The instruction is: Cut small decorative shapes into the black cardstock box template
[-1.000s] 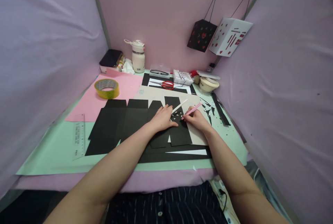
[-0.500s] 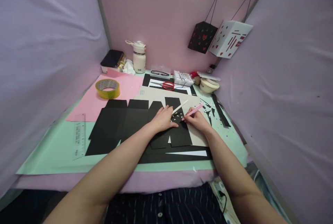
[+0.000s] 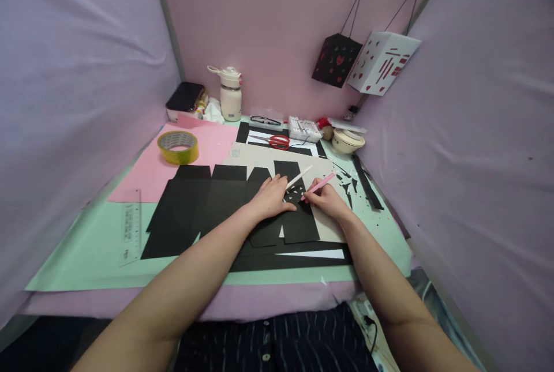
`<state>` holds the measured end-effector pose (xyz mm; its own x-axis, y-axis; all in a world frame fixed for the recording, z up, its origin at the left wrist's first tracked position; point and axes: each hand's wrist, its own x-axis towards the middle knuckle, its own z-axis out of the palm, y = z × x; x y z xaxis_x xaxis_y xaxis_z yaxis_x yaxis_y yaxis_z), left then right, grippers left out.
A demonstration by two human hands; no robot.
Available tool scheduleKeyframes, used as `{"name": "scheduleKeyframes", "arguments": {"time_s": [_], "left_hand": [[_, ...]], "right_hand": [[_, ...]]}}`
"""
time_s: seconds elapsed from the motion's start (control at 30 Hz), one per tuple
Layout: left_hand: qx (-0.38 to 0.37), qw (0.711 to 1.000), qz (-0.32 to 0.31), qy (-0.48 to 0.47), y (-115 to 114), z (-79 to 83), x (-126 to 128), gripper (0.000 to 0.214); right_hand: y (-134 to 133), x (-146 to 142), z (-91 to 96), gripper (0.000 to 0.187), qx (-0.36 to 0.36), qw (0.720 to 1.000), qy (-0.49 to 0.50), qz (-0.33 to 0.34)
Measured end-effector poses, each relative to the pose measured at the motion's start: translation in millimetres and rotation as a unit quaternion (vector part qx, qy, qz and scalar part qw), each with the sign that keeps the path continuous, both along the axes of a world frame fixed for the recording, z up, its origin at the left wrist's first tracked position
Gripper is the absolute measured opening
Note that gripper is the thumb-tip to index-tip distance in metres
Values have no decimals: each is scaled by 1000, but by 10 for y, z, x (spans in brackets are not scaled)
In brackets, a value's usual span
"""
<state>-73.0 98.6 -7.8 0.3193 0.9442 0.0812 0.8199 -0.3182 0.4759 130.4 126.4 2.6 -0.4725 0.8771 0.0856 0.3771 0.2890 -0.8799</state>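
Note:
My left hand [image 3: 272, 196] lies flat on the black card [image 3: 229, 199], fingers spread and thumb stretched to the right. A slim white pen [image 3: 299, 177] rests against its fingertips; whether the fingers touch it I cannot tell. Small light cut-outs [image 3: 293, 194] show in the card's right panel, beside the thumb. Closed in a writing grip, my right hand [image 3: 328, 198] holds a pink pen-shaped craft knife [image 3: 322, 181], its tip down at the card by the cut-outs. The tip itself is too small to make out. Under the card lies a pale grey board [image 3: 329, 219].
Black paper scraps [image 3: 348, 187] and a black strip [image 3: 367, 183] lie to the right. Red-handled scissors [image 3: 279, 142], a marker box [image 3: 304, 128] and a bowl [image 3: 347, 142] stand behind. Yellow tape [image 3: 178, 156], a clear ruler [image 3: 131, 225] and a bottle [image 3: 231, 98] are leftward. Paper lanterns [image 3: 383, 63] hang above.
My right hand and the pink craft knife have shifted very slightly left. My left hand stays in place on the card.

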Motion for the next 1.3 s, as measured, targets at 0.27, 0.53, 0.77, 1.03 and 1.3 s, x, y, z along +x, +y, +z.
{"name": "scheduleKeyframes", "arguments": {"time_s": [0.27, 0.53, 0.77, 1.03, 1.3], "left_hand": [[3, 1000, -1, 1, 5, -15, -3, 84], [0, 1000, 0, 2, 6, -8, -1, 86], [3, 1000, 0, 2, 7, -12, -1, 86], [4, 1000, -2, 4, 12, -26, -5, 85], [5, 1000, 0, 5, 15, -36, -3, 85]], "right_hand": [[-6, -9, -1, 13, 2, 1000, 4, -3], [2, 6, 0, 14, 10, 1000, -7, -9], [5, -7, -17, 13, -16, 1000, 12, -6], [3, -15, -18, 11, -3, 1000, 6, -16], [5, 4, -31, 10, 20, 999, -1, -28]]}}
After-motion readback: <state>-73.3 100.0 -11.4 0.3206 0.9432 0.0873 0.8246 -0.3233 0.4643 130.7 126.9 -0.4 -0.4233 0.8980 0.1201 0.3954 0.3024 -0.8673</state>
